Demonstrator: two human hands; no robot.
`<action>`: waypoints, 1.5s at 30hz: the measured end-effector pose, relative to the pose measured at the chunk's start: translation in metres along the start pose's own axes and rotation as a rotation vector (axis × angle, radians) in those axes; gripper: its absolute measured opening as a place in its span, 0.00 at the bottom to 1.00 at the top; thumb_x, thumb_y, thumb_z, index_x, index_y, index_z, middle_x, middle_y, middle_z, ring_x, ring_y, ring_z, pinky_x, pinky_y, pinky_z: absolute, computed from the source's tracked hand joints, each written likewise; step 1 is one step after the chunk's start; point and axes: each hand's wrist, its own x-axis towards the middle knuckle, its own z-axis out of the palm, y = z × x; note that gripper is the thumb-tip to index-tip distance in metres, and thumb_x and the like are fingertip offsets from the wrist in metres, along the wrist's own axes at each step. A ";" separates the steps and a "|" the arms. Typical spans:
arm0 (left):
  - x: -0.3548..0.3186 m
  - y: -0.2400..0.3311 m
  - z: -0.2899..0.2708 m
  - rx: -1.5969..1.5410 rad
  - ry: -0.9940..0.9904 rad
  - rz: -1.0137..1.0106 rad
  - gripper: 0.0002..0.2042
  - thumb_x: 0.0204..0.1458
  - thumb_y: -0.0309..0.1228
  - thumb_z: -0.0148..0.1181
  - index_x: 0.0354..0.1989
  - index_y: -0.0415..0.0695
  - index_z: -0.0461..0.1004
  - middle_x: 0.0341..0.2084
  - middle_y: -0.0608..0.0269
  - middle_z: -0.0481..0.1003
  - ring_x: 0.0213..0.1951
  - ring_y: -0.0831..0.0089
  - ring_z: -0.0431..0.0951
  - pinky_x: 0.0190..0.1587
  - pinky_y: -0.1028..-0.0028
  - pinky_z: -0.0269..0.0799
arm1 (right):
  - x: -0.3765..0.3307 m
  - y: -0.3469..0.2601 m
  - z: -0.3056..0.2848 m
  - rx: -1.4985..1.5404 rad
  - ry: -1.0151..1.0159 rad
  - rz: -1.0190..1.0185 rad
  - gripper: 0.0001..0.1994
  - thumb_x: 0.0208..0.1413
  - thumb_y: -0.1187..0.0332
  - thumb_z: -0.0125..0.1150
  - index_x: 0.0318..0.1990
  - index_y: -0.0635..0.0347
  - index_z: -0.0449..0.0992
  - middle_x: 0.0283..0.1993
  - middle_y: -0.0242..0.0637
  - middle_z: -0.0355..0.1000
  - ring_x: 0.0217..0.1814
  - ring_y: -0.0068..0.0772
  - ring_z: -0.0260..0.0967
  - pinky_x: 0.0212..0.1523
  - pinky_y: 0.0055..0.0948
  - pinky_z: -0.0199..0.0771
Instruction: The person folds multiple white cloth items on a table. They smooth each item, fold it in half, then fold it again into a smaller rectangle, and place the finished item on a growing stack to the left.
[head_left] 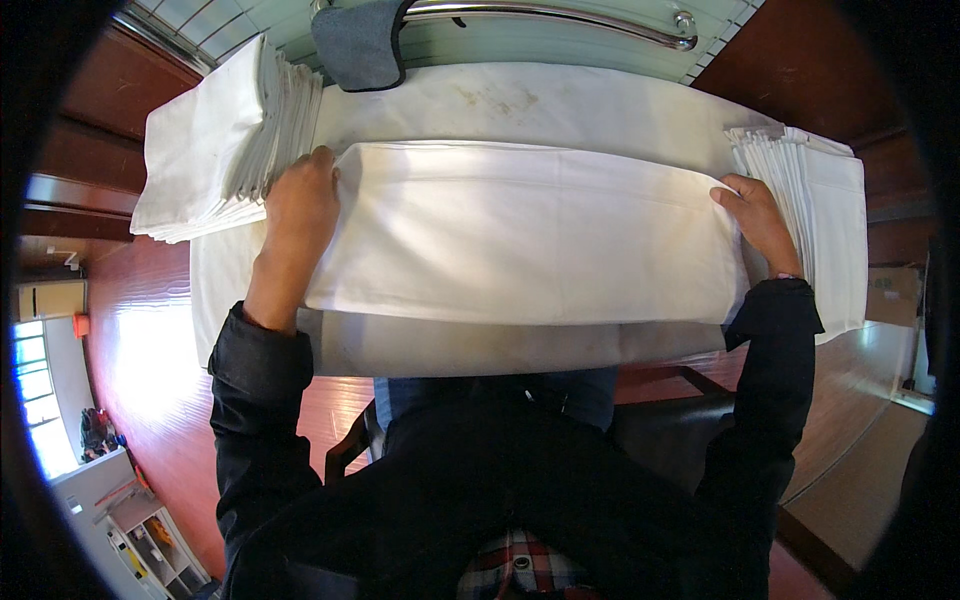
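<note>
A wide white cloth [530, 230], folded into a long rectangle, lies flat across the table in front of me. My left hand [302, 200] is closed on its far left corner, the fingertips partly hidden from view. At the opposite end my right hand [757, 215] pinches the far right corner, thumb on top and the other fingers tucked out of sight. A tall pile of folded white cloths [210, 130] stands right beside my left hand. Another pile of folded white cloths [835, 225] sits just past my right hand.
A white cover [620, 95] with brownish stains drapes the table. Behind it, a dark grey towel [358, 45] hangs over a metal rail [570, 14]. Beneath the table's near edge is a dark wooden chair [350, 440]. A shelf unit [155, 545] stands far off at lower left.
</note>
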 end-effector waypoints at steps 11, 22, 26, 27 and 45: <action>-0.034 0.066 -0.040 -0.212 0.107 0.439 0.34 0.53 0.24 0.68 0.70 0.35 0.62 0.66 0.40 0.67 0.66 0.44 0.68 0.70 0.56 0.64 | -0.033 -0.105 0.037 -0.709 0.310 -0.438 0.23 0.60 0.66 0.66 0.62 0.64 0.74 0.66 0.53 0.69 0.69 0.52 0.67 0.69 0.47 0.66; -0.021 0.096 0.046 -0.199 0.008 0.398 0.37 0.65 0.52 0.53 0.73 0.35 0.59 0.72 0.40 0.57 0.76 0.45 0.52 0.77 0.50 0.46 | 0.002 -0.163 0.175 -0.340 0.180 -0.592 0.30 0.67 0.59 0.56 0.70 0.70 0.62 0.76 0.53 0.57 0.79 0.54 0.52 0.77 0.54 0.47; -0.017 0.070 0.045 -0.150 0.003 0.308 0.40 0.66 0.56 0.50 0.75 0.36 0.55 0.74 0.38 0.54 0.76 0.44 0.50 0.77 0.50 0.44 | 0.002 -0.154 0.174 -0.354 0.148 -0.566 0.33 0.69 0.54 0.54 0.72 0.69 0.59 0.79 0.53 0.53 0.81 0.53 0.48 0.79 0.54 0.43; -0.014 0.061 0.044 -0.141 0.039 0.293 0.41 0.66 0.58 0.49 0.75 0.36 0.54 0.74 0.37 0.54 0.76 0.44 0.50 0.77 0.50 0.43 | 0.002 -0.154 0.175 -0.356 0.150 -0.566 0.33 0.69 0.54 0.53 0.73 0.69 0.59 0.79 0.53 0.53 0.81 0.53 0.48 0.79 0.54 0.43; -0.094 0.069 -0.002 -0.170 -0.166 0.384 0.40 0.62 0.50 0.59 0.76 0.39 0.53 0.76 0.41 0.51 0.77 0.44 0.48 0.78 0.50 0.43 | -0.054 -0.179 0.176 -0.297 0.000 -0.741 0.36 0.67 0.49 0.56 0.73 0.66 0.60 0.80 0.53 0.49 0.83 0.56 0.44 0.80 0.56 0.41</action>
